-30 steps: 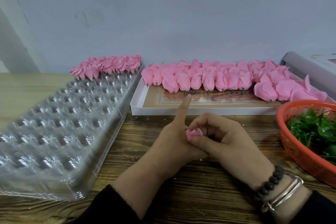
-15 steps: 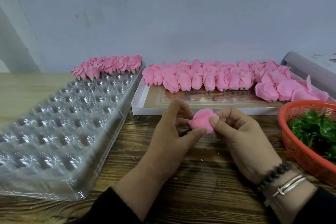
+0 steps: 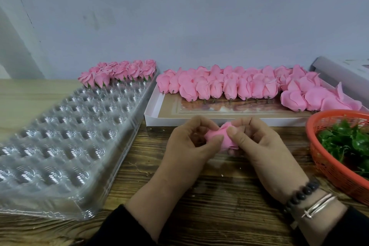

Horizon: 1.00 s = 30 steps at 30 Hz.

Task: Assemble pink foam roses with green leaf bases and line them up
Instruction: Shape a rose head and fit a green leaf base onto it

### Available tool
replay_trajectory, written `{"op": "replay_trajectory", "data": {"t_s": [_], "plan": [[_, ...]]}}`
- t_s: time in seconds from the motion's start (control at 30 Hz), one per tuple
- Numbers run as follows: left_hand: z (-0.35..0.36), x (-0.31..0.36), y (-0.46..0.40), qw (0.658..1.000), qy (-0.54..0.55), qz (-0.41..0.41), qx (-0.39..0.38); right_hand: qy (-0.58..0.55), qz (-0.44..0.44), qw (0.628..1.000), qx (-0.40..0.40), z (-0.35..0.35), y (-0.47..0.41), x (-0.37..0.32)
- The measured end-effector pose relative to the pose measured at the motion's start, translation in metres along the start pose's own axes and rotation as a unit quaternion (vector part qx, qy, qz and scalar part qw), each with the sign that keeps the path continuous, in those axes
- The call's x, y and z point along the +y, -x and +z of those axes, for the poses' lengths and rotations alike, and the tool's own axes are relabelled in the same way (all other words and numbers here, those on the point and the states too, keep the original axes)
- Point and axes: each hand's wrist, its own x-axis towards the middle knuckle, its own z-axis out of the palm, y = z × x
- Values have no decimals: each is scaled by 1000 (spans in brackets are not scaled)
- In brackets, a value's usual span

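Observation:
Both hands hold one pink foam rose (image 3: 223, 138) just above the wooden table, in front of the white box. My left hand (image 3: 189, 144) pinches its left side between thumb and curled fingers. My right hand (image 3: 257, 146) grips its right side, thumb on top. Any leaf base on this rose is hidden. Several finished roses with green bases (image 3: 119, 72) stand in a row at the far end of the clear plastic tray (image 3: 60, 136). Green leaf bases (image 3: 347, 142) fill the orange basket (image 3: 327, 170) at the right.
A white shallow box (image 3: 157, 114) behind my hands holds several rows of pink roses (image 3: 239, 86) without leaves. A grey roll (image 3: 339, 78) lies at the far right. A pale wall closes the back. Small white crumbs dot the table.
The rose, at first almost hidden in my hands, now shows between my fingertips. My left index finger, pointing up before, has curled down. Both hands have shifted slightly away from me.

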Motion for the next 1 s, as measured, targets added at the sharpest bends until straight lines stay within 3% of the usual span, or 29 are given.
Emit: {"op": "replay_trajectory", "data": {"t_s": [0.1, 0.2, 0.4, 0.73, 0.87, 1.0], "plan": [[-3, 2, -1, 989, 128, -77, 18, 146, -55, 984, -82, -2, 1, -4], [-2, 4, 0, 972, 198, -122, 10, 222, -122, 959, -127, -1, 3, -3], [-3, 1, -1, 967, 214, -142, 3, 96, -89, 988, -88, 1, 5, -7], [-9, -8, -2, 971, 202, -124, -22, -5, -9, 999, -52, 1, 6, -9], [-6, -2, 0, 987, 102, -127, 3, -3, -19, 1000, -15, 0, 3, -7], [1, 10, -3, 988, -76, 0, 132, -1, -11, 1000, 13, -5, 0, -5]]}}
